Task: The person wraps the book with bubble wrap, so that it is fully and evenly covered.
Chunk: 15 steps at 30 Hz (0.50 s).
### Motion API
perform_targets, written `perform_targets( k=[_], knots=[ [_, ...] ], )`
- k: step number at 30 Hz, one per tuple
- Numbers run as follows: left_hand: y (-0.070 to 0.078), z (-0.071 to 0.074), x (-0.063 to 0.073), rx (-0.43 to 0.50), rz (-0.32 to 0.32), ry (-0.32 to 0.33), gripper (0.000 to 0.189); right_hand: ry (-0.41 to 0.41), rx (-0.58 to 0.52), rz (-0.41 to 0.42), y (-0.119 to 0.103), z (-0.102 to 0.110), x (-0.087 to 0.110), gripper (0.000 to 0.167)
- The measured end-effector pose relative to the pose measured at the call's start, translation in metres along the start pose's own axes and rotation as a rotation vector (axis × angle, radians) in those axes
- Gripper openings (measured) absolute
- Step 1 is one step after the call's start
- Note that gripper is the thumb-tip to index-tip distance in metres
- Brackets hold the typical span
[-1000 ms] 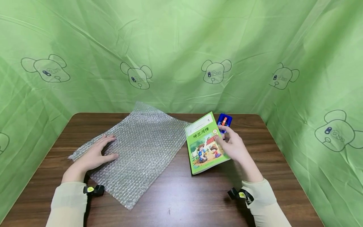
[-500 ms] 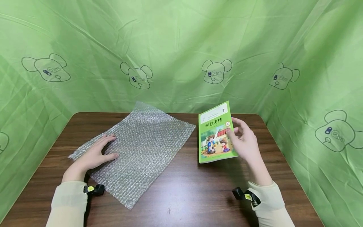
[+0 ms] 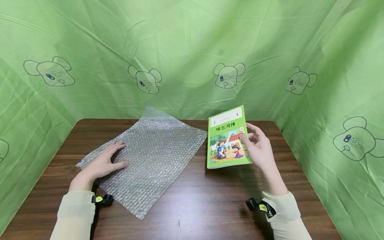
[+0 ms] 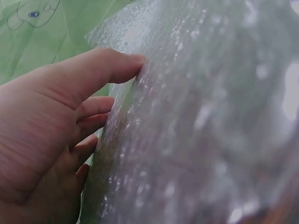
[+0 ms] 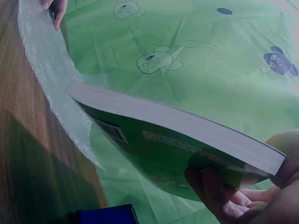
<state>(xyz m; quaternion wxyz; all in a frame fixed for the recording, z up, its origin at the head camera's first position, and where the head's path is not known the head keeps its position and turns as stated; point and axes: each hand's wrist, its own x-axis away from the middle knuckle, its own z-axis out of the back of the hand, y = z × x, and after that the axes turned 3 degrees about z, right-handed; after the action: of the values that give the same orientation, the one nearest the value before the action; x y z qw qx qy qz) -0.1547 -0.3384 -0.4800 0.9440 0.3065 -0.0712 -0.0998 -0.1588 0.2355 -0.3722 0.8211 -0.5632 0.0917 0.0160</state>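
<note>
Over the counter's (image 3: 192, 203) back right, the right hand (image 3: 261, 148) is lifting a book (image 3: 226, 143)

The right hand is clamping the green book by its right side, thumb lying on the front cover, fingers curling behind. The book is tilting clear of the counter, near the back edge and toward the right corner, its cover facing the near side. Just left of it, bubble wrap (image 3: 159, 150) is spreading across the counter's left half, its far corner reaching past the back edge. The left hand (image 3: 100, 163) is resting on the wrap's left part, fingers and thumb apart. Near the back edge, a blue object (image 5: 107, 215) is partly showing in the right wrist view. Green cloth (image 3: 186, 40) is hanging behind.
</note>
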Motion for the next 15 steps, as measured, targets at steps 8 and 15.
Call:
perform_targets(
  k=[8, 15],
  knots=[
    [0.017, -0.011, -0.009, -0.092, -0.009, 0.024, 0.087, 0.005, -0.037, -0.011, -0.001, -0.002, -0.001, 0.055],
    [0.032, -0.023, -0.015, -0.140, -0.047, 0.044, 0.085, -0.015, -0.048, -0.032, -0.001, -0.003, -0.001, 0.056]
  ],
)
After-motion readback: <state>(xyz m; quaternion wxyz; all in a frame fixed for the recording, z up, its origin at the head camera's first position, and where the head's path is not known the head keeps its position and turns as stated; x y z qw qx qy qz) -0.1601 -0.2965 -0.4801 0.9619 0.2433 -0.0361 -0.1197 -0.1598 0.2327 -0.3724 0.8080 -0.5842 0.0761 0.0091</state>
